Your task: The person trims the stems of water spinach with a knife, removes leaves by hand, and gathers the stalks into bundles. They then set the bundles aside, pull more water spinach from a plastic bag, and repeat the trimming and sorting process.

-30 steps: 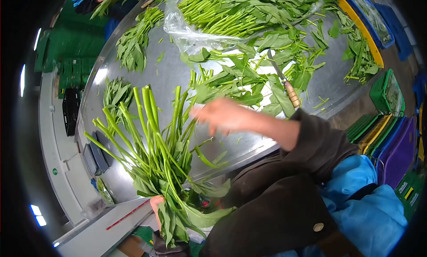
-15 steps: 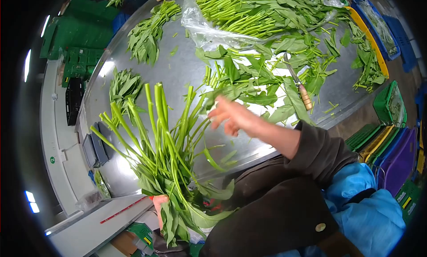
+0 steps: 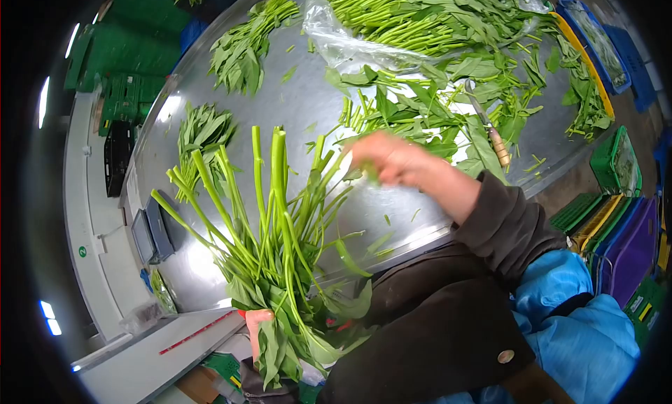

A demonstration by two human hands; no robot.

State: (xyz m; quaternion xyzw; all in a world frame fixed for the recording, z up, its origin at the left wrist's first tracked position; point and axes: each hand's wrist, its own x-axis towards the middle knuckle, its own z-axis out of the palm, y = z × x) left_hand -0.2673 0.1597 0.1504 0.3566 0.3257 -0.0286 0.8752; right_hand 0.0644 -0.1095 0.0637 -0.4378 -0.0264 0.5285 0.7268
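A bunch of long-stemmed leafy greens [image 3: 280, 222] fans out before me, cut stem ends up and leaves down. My left hand [image 3: 257, 328] is closed around its leafy lower part, most of the fingers hidden behind the leaves. At the bunch's right edge is my right hand [image 3: 395, 160], blurred, its fingers curled together beside the stem tops. A blurred bit of green leaf [image 3: 371, 172] shows at those fingers. Beyond that hand, a knife with a wooden handle [image 3: 500, 146] lies on loose greens [image 3: 402, 114] and white sheeting.
On the metal table [image 3: 294, 89] lie a small bunch [image 3: 204, 135] and another bunch [image 3: 250, 44] at the left. A large pile of greens [image 3: 434, 16] rests on clear plastic [image 3: 336, 33] at the back. Crates [image 3: 623, 243] stand at the right.
My right hand has shifted slightly right and up, and its spread fingers have curled in. The bunch has tilted slightly right. Table items sit further right in view.
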